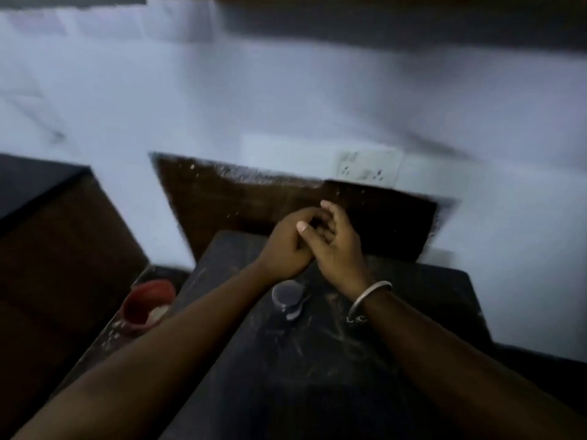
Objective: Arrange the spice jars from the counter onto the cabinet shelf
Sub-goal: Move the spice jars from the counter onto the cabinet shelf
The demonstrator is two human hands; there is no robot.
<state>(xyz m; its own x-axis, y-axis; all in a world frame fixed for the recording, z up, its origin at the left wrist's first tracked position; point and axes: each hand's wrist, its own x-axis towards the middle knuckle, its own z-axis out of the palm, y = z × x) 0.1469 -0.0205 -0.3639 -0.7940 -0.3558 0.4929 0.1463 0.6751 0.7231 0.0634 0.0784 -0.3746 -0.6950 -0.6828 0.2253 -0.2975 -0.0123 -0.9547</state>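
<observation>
The view is dim and blurred. A small jar with a grey lid (pixel 286 295) stands on the dark counter (pixel 317 360), just below my wrists. My left hand (pixel 284 249) and my right hand (pixel 338 249) meet above the counter's far edge, touching each other. The left hand's fingers are curled against the right hand, whose fingers are spread. I see nothing held in either hand. A metal bangle (pixel 368 296) circles my right wrist. No cabinet shelf is in view.
A red container (pixel 146 304) with something white in it sits left of the counter, lower down. A brown board (pixel 254 204) leans against the pale wall behind my hands. A wall socket (pixel 365 168) is above it. A dark cabinet block (pixel 57 249) stands at the left.
</observation>
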